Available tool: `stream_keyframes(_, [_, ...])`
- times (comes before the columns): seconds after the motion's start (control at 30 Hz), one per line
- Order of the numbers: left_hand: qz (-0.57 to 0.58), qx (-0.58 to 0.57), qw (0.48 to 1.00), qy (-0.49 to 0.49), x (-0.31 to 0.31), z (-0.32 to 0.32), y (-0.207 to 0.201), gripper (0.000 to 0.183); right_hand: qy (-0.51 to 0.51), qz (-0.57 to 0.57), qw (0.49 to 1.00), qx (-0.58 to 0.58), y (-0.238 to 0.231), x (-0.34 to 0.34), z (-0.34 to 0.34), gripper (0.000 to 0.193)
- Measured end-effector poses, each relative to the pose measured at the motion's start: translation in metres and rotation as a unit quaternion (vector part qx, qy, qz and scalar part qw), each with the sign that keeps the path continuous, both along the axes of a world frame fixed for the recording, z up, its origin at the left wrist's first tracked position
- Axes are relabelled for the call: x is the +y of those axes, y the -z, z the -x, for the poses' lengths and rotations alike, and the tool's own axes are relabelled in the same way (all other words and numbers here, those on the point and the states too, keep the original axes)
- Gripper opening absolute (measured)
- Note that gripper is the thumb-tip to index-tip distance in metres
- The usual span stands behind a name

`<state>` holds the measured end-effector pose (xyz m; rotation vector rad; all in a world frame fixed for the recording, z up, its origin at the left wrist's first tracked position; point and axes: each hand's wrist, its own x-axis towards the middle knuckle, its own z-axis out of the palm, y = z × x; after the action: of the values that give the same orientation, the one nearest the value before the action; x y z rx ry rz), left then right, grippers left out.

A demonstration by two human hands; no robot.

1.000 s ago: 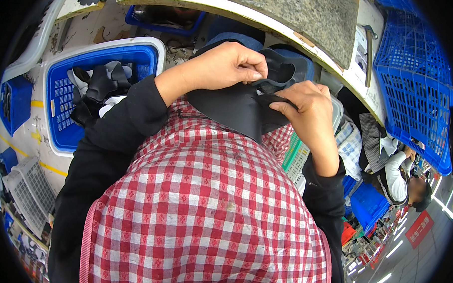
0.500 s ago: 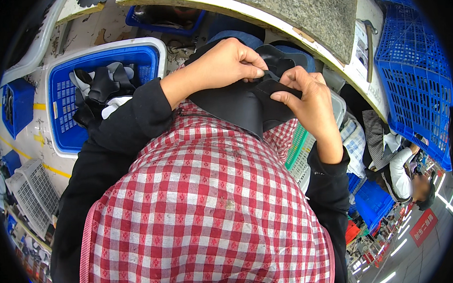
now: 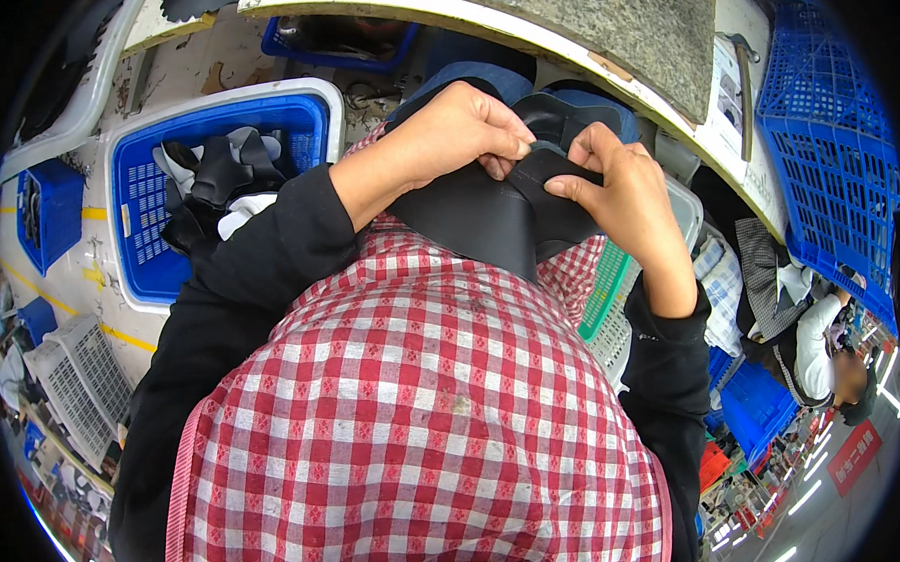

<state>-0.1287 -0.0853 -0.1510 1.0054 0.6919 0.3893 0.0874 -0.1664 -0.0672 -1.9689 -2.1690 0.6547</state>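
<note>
A black leather piece [image 3: 478, 221] with a smooth face and folded edges lies over my lap, across the checked apron [image 3: 414, 381]. My left hand [image 3: 470, 132] pinches the piece's upper edge between thumb and fingertips. Close beside it, my right hand [image 3: 620, 181] grips a darker flap of the same leather, thumb on top and fingers behind. More curved black leather [image 3: 553, 114] shows just beyond my hands. Whether it belongs to the same piece I cannot tell.
On the left stands a blue basket [image 3: 121, 228] with black and white leather pieces [image 3: 233, 170]. A workbench with a stone slab [image 3: 620, 27] runs across the far side, a hammer [image 3: 743, 82] on it. Blue crates [image 3: 822, 139] rise at right; a person [image 3: 824, 337] is beyond.
My fingers have shifted slightly along the leather edge, and both hands keep hold of it. The whole view has moved a little, so the surroundings appear slightly further right.
</note>
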Motion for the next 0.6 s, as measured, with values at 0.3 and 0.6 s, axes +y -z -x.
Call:
stream_keyframes(0.3, [-0.054, 0.014, 0.998, 0.011, -0.0012, 0.0029, -0.0027, 0.018, 0.013, 0.018, 1.0, 0.015, 0.0, -0.0002, -0.0017, 0.041])
stream_keyframes(0.6, [-0.16, 0.018, 0.984, 0.075, 0.0072, 0.0092, -0.0008, 0.02, 0.018, 0.012, 1.0, 0.013, 0.0041, 0.0015, -0.0018, 0.041])
